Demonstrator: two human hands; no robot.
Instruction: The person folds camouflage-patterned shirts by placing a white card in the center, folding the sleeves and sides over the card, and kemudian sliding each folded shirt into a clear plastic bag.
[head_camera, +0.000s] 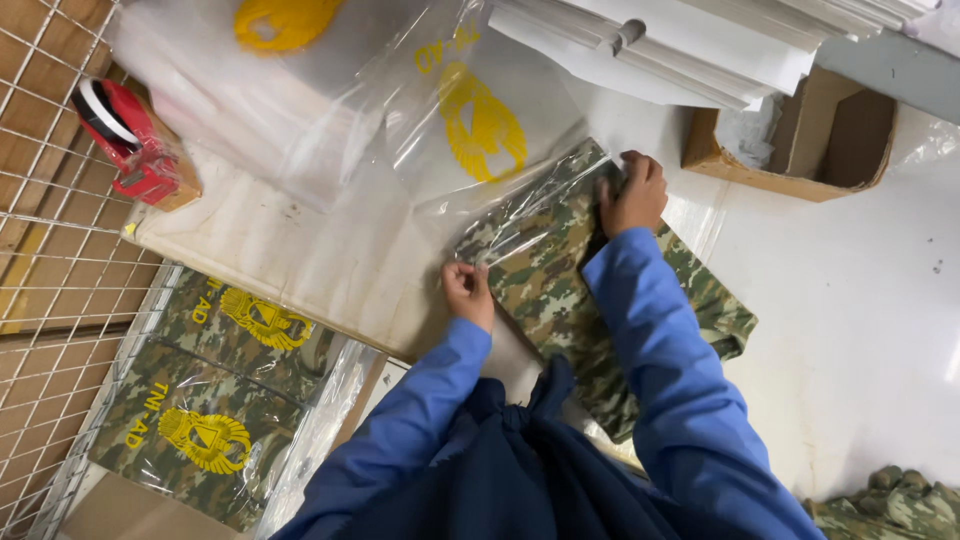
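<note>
Clear plastic bag with yellow emblem (500, 150) partly sheathes the folded camouflage fabric garment (560, 270). Left hand (468, 290) pinches the bag's open edge in a closed grip. Right hand (632, 192) presses on the garment inside the bag, fingers curled shut.

The right hand (632, 193) had its fingertips tucked out of sight under the edge of the clear plastic bag (520, 215), so its grip could not be made out. Glare on the bag blurred part of the folded camouflage garment (560, 290), whose lower end lay hidden behind the blue sleeve (660, 360). A second camouflage bundle (890, 505) was cut off by the bottom edge, and the yellow object (285, 20) inside the upper bag by the top edge.
</note>
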